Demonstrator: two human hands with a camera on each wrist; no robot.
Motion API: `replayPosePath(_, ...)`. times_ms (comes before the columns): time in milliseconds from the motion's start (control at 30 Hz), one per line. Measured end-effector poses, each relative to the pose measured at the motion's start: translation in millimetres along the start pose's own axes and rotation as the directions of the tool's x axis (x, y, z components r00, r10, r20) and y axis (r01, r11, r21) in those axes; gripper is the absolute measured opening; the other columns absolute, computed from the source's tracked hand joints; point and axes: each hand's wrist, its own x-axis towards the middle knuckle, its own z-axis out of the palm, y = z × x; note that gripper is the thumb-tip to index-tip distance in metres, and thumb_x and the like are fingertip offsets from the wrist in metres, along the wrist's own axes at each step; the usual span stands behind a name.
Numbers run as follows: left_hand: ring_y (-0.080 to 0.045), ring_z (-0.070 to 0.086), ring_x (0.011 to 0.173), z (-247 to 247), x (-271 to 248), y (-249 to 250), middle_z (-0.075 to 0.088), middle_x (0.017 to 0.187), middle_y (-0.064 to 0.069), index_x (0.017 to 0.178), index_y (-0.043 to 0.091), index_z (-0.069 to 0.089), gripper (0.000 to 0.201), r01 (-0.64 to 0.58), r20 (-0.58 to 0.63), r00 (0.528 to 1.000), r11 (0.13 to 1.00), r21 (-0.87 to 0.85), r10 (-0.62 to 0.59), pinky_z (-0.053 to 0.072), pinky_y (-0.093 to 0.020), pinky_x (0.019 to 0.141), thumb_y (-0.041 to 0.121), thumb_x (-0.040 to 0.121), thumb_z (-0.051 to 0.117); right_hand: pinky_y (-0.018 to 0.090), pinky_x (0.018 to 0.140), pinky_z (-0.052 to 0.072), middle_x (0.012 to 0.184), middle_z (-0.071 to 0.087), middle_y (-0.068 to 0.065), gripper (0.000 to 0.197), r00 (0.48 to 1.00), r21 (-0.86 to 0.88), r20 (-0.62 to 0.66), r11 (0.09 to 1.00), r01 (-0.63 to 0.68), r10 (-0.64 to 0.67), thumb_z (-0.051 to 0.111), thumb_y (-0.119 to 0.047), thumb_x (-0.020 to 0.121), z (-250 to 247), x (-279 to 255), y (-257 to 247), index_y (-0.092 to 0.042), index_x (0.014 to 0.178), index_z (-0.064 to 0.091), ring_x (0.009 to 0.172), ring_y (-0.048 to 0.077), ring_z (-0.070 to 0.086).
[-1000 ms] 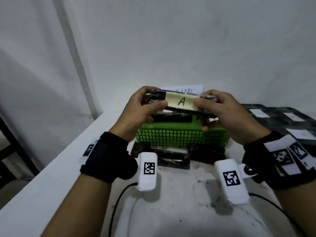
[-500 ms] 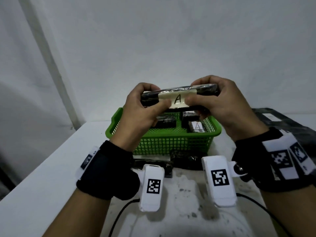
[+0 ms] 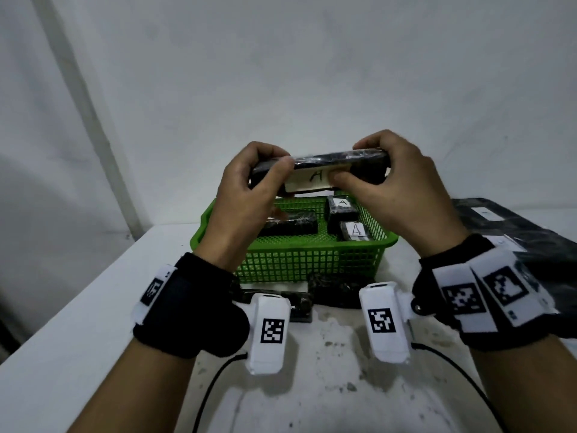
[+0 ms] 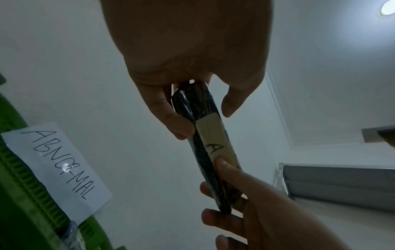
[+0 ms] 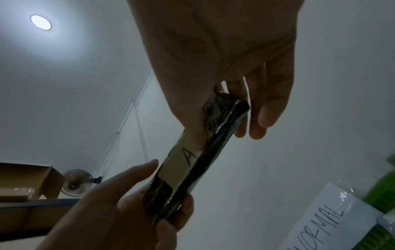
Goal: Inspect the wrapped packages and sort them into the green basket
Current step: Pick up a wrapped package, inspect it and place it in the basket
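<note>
1. Wrapped package (image 3: 321,170), label "A": held aloft above green basket (image 3: 312,260), pinched at its ends by left hand (image 3: 246,195) and right hand (image 3: 396,189).
2. Advised: package to be turned slowly, every face checked, thumbs kept off label.

I see a long black plastic-wrapped package (image 3: 340,165) with a pale label marked "A", level and edge-up above the green mesh plastic basket (image 3: 299,260). Inside the basket lie three more black wrapped packages: one at 9 o'clock (image 3: 290,225), two labelled "A" at 3 o'clock (image 3: 342,207).
</note>
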Motion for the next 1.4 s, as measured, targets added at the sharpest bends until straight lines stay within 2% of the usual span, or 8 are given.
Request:
replayPosePath(167, -0.013, 0.066, 0.087, -4, 4, -3, 0.066, 0.092, 0.005, 0.092, 0.022, 0.062, 0.010, 0.017, 0.039, 0.999, 0.998, -0.062, -0.015, 0.058, -0.030, 0.075, 0.015, 0.088, 0.069, 0.039, 0.065, 0.060, 0.102, 0.074, 0.007, 0.039, 0.986, 0.407, 0.156, 0.906, -0.119, 0.060, 0.080, -0.053, 0.074, -5, 1, -2, -0.025, 0.100, 0.072, 0.091, 0.024, 0.073)
replayPosePath(233, -0.011, 0.062, 0.080, -5, 3, -3, 0.065, 0.088, 0.004, 0.089, 0.023, 0.063, 0.014, 0.007, 0.053, 0.999, 0.999, -0.037, -0.005, 0.056, -0.027, 0.073, 0.012, 0.084, 0.070, 0.042, 0.071, 0.061, 0.088, 0.076, -0.001, 0.024, 0.994, 0.346, 0.108, 0.936, -0.059, 0.023, 0.082, -0.040, 0.077, -6, 0, -4, -0.023, 0.092, 0.074, 0.081, 0.020, 0.073)
replayPosePath(433, -0.014, 0.060, 0.073, -2, 0, -1, 0.066, 0.093, -0.005, 0.089, 0.016, 0.058, 0.020, -0.061, 0.043, 0.997, 0.998, 0.026, 0.060, 0.047, -0.024, 0.060, 0.004, 0.076, 0.067, 0.010, 0.061, 0.045, 0.074, 0.071, -0.013, 0.013, 0.991, 0.207, -0.038, 0.969, 0.133, -0.128, 0.084, -0.017, 0.078, -1, -5, -13, -0.023, 0.081, 0.073, 0.067, -0.002, 0.067)
replayPosePath(700, -0.019, 0.072, 0.080, -2, 2, 6, 0.069, 0.110, -0.011, 0.110, 0.014, 0.055, 0.016, 0.227, 0.066, 0.974, 0.957, -0.181, -0.219, 0.055, -0.023, 0.060, 0.023, 0.098, 0.061, 0.017, 0.079, 0.053, 0.103, 0.070, -0.006, 0.022, 0.982, 0.299, -0.041, 0.935, 0.189, -0.185, 0.087, -0.014, 0.076, -7, -5, -16, -0.025, 0.086, 0.071, 0.093, 0.004, 0.069)
replayPosePath(867, -0.019, 0.068, 0.072, -8, 4, 8, 0.066, 0.098, -0.008, 0.108, 0.010, 0.055, 0.022, 0.181, 0.061, 0.983, 0.942, -0.283, -0.171, 0.058, -0.024, 0.066, 0.003, 0.091, 0.066, 0.032, 0.092, 0.056, 0.129, 0.058, 0.000, 0.061, 0.996, 0.312, 0.084, 0.950, -0.002, -0.025, 0.085, -0.034, 0.077, -3, -3, -7, -0.037, 0.129, 0.053, 0.109, 0.016, 0.067)
replayPosePath(1000, -0.019, 0.068, 0.085, -9, 3, 8, 0.064, 0.095, -0.003, 0.102, 0.016, 0.056, 0.026, 0.100, 0.075, 0.993, 0.973, -0.210, -0.086, 0.058, -0.028, 0.075, -0.002, 0.088, 0.069, 0.035, 0.070, 0.062, 0.110, 0.072, 0.010, 0.055, 0.979, 0.513, 0.158, 0.836, -0.194, 0.131, 0.082, -0.024, 0.083, -4, -3, -14, -0.024, 0.131, 0.054, 0.083, 0.020, 0.077)
replayPosePath(1233, -0.012, 0.070, 0.067, 3, 0, 4, 0.067, 0.088, -0.008, 0.115, 0.014, 0.048, 0.045, 0.083, -0.103, 0.989, 0.980, -0.182, -0.103, 0.054, -0.021, 0.059, -0.002, 0.083, 0.075, 0.036, 0.064, 0.061, 0.090, 0.075, -0.002, 0.025, 0.999, 0.451, -0.014, 0.892, -0.026, 0.036, 0.085, -0.009, 0.078, 3, -7, -14, -0.025, 0.092, 0.071, 0.074, 0.021, 0.075)
replayPosePath(1400, -0.017, 0.073, 0.074, 1, 0, 6, 0.069, 0.107, -0.008, 0.118, 0.013, 0.056, 0.031, 0.076, -0.076, 0.994, 0.994, -0.073, -0.081, 0.055, -0.024, 0.056, 0.008, 0.091, 0.069, 0.038, 0.071, 0.063, 0.096, 0.074, -0.006, 0.028, 0.999, 0.419, -0.012, 0.906, 0.053, -0.053, 0.084, -0.013, 0.080, 1, -5, -13, -0.025, 0.101, 0.071, 0.084, 0.016, 0.075)
